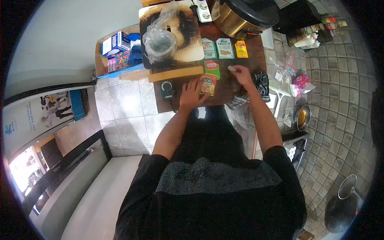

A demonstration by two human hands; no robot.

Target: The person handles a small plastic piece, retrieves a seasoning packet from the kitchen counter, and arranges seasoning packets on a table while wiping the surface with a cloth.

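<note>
My left hand point(192, 95) lies flat on the dark wooden table with its fingers apart. Its thumb side touches a red and yellow sachet marked SAORI point(208, 85). Above that lies a red and green sachet point(212, 69). My right hand point(242, 76) is raised to the right of these sachets, its fingertips pinched on a small whitish thing point(231, 68) too small to name. Farther back are a green and white sachet point(225, 49), a similar sachet point(209, 49) beside it, and a yellow sachet point(241, 49).
A scorched board point(192, 36) bears a plastic-wrapped bowl point(160, 43). Behind the sachets stands a gold and black rice cooker point(232, 20). A checked cloth point(262, 86) lies near my right forearm, and a black digital scale point(167, 89) left of my left hand. A pan point(303, 118) holds oil-like liquid.
</note>
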